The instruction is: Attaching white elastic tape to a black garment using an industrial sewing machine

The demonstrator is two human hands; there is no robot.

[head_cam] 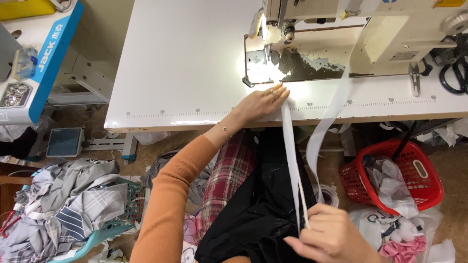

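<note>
White counter, cluttered floor, tape stretched between my hands.
My left hand pins the white tape flat on the counter before the sewing machine; my right hand pinches its lower end over black fabric, beside a red basket.

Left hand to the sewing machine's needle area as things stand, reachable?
Probably yes. The left hand rests on the white strip at the table edge, just short of the lit needle area, with only bare tabletop between. The right hand holds the strip low, out of the way.
</note>
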